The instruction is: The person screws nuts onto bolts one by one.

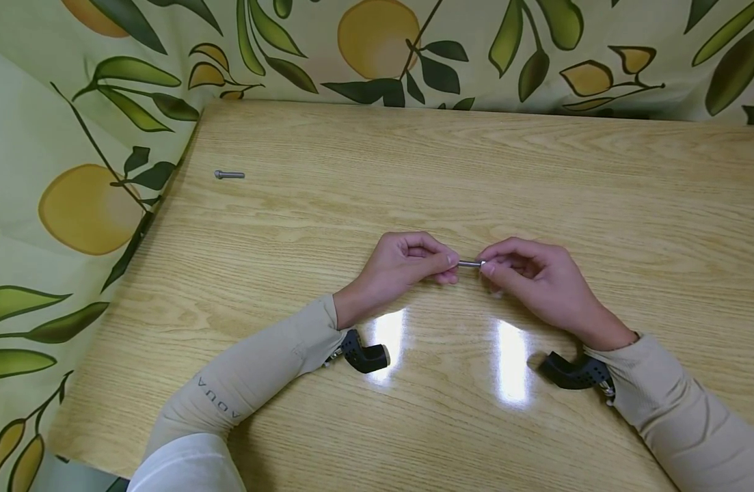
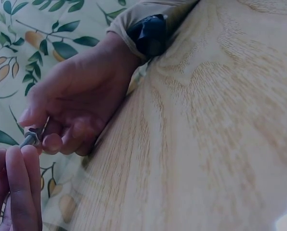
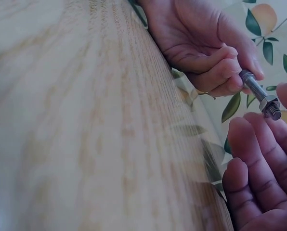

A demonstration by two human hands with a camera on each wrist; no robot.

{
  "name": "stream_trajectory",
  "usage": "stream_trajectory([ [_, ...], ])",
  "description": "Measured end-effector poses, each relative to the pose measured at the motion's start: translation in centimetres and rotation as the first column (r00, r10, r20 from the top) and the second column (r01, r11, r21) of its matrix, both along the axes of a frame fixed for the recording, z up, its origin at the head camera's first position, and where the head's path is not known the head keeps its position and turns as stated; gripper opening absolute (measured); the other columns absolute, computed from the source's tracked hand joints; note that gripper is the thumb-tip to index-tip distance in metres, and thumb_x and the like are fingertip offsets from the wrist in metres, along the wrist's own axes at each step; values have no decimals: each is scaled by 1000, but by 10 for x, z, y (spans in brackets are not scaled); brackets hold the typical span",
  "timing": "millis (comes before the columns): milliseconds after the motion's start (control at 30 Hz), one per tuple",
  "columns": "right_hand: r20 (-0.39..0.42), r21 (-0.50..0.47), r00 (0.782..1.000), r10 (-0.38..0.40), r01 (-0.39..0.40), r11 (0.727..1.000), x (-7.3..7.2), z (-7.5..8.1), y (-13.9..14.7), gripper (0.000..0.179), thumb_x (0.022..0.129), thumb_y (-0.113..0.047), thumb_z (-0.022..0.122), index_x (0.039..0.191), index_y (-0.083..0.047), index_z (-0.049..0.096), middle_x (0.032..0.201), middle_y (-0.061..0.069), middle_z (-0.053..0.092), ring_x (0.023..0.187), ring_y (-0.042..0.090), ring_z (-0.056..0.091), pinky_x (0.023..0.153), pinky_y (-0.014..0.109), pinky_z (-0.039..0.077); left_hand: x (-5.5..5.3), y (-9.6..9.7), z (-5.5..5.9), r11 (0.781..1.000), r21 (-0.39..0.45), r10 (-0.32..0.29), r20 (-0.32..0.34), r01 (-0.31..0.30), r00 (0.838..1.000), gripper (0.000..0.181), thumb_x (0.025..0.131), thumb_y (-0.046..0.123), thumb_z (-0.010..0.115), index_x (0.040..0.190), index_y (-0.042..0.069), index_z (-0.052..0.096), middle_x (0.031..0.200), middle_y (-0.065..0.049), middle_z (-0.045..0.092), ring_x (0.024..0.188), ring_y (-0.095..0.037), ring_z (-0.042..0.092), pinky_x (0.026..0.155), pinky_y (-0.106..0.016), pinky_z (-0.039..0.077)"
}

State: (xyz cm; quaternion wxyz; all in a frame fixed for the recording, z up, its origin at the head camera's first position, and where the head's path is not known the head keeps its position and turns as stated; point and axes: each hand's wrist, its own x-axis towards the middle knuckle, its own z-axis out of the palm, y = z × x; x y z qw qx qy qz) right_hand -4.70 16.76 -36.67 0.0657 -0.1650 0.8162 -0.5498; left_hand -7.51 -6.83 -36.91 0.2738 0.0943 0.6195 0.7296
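Note:
A grey metal bolt [image 1: 469,264] spans the gap between the two hands, held roughly level above the table. My left hand [image 1: 407,263] pinches its head end between thumb and fingers. A nut [image 3: 268,103] sits on the thread near the bolt's far end, with a short piece of thread showing beyond it in the right wrist view. The thumb and fingertips of my right hand [image 1: 536,280] are around that nut. In the left wrist view, fingertips hide part of the bolt.
Another bolt [image 1: 230,175] lies on the wooden table [image 1: 327,164] at the far left. A fruit-patterned cloth [image 1: 290,41] hangs along the back and left edges. Black wrist devices [image 1: 366,352] sit at both cuffs. Two bright reflections show on the tabletop.

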Motion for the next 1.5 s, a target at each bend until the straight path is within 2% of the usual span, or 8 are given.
stream_trajectory([
  [167,-24,-126,999,39,-42,991,-1,-2,-1,29,86,5,68,114,2,62,93,5,67,67,11,66,58,19,55,0,0,0,1000,1,-6,-2,6,1000,17,91,7,67,101,-6,66,103,-27,71,81,-16,75,86,-38,62],
  [300,-57,-194,996,63,-73,978,-1,-4,-2,32,81,12,69,111,4,63,97,6,66,70,11,66,58,19,54,0,-1,1,1000,3,-12,7,12,1000,17,91,6,67,102,-7,66,105,-26,71,82,-16,75,87,-38,62],
  [700,-83,-195,995,52,-67,979,0,-6,-2,29,80,13,70,104,-2,67,93,2,66,69,8,63,56,18,53,-1,-1,0,999,-35,-24,12,24,1000,21,88,9,72,105,-1,68,105,-20,73,89,-16,74,92,-34,60],
  [900,-58,-207,997,51,-63,976,0,-6,-2,28,80,12,70,105,-1,67,89,2,67,65,9,61,55,19,52,0,-2,1,998,-49,-26,16,26,1000,20,87,11,73,104,1,69,103,-15,75,92,-16,74,92,-33,60],
  [1133,-41,-229,997,60,-68,971,-1,-6,-1,24,83,11,69,105,2,65,77,6,67,61,12,59,54,20,50,0,-2,1,998,-51,-24,21,25,1000,19,87,10,73,102,1,69,97,-9,77,91,-17,74,92,-34,60],
  [1267,-38,-166,999,38,-44,985,0,-4,0,21,84,7,69,105,2,66,75,4,67,61,11,60,53,20,50,0,-1,1,998,-60,-29,20,30,999,18,87,10,73,101,1,69,97,-10,76,91,-16,74,91,-33,61],
  [1333,-34,-141,999,30,-35,989,0,-4,0,22,84,6,70,106,3,66,77,3,67,61,9,61,53,20,51,0,-1,1,997,-65,-29,17,30,999,17,87,10,73,100,1,70,98,-11,76,91,-16,74,90,-33,61],
  [1500,-6,-140,1000,29,-30,990,0,-3,-1,30,81,8,72,109,2,65,94,4,66,69,10,65,58,19,54,0,-1,1,997,-76,-28,6,29,1000,16,87,10,73,99,1,69,101,-15,75,90,-16,74,90,-33,61],
])
